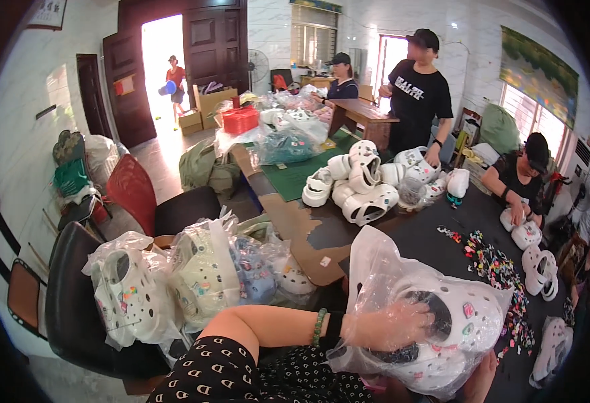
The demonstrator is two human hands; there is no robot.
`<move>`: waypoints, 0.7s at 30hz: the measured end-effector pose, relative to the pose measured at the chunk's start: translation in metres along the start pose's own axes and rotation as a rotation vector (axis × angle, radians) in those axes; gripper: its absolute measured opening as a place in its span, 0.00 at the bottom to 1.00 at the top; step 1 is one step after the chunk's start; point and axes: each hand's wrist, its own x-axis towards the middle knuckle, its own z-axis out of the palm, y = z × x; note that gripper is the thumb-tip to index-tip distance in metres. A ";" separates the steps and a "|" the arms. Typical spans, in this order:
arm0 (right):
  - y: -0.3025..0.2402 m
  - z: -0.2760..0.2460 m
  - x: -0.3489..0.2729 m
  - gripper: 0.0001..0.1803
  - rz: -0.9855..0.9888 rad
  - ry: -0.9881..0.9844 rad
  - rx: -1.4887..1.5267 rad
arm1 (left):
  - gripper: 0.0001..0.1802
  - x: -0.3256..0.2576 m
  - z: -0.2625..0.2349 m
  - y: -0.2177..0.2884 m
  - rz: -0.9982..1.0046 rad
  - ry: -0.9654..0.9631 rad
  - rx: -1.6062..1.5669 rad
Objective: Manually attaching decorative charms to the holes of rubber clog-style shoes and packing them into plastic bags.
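Observation:
My left hand is inside a clear plastic bag, pressed against a pair of white clog shoes with small coloured charms on them. A green bead bracelet and a black band sit on that wrist. My right hand comes up from the lower edge and holds the bag from underneath; only part of it shows. The bag rests at the near edge of the dark table.
Bagged clogs lie on a black chair to my left. A heap of white clogs and scattered coloured charms cover the table. A seated person works at the right; others stand at the far end. Chairs and boxes fill the left side.

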 end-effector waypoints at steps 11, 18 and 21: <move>-0.067 0.041 -0.030 0.18 -0.193 0.403 -0.581 | 0.23 -0.002 -0.005 0.002 0.081 0.204 -0.161; -0.079 0.022 -0.024 0.21 -0.035 0.247 -0.017 | 0.20 0.007 -0.010 0.012 0.118 0.190 -0.172; -0.053 -0.024 -0.017 0.22 -0.380 0.084 -0.603 | 0.18 0.009 -0.006 0.018 0.226 0.144 -0.088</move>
